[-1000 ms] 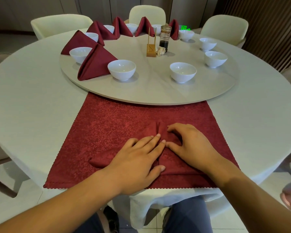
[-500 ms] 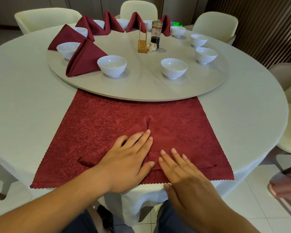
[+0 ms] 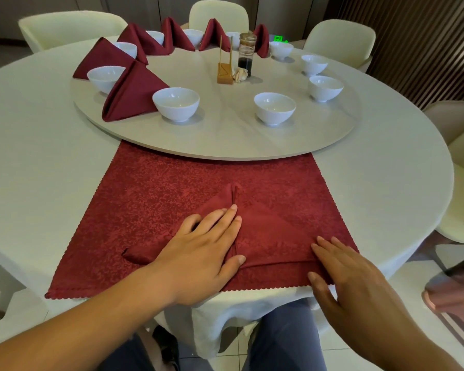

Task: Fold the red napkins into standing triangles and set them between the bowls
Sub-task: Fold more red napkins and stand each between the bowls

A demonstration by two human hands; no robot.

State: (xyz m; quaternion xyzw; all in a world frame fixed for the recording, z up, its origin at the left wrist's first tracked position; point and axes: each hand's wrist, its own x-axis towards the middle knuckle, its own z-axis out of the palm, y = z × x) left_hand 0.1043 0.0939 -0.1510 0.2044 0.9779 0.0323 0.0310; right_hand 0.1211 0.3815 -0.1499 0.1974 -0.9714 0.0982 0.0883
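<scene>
While L hand point(image 3: 198, 253) presses half-folded napkin point(image 3: 265, 236) flat, R hand point(image 3: 343, 274) lies straight-fingered at its corner — neither grips.

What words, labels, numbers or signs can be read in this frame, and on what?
Nothing can be read for certain.
green lit sign, far back: glowing marks, too blurred and partly hidden to read.
bottle: no legible label.
gold stand: no text visible.

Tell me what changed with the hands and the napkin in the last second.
The right hand slid from the centre fold of the napkin out to its right corner, fingers now flat. The left hand stayed pressing flat on the left half. The bowls and standing napkins on the turntable kept their places.
</scene>
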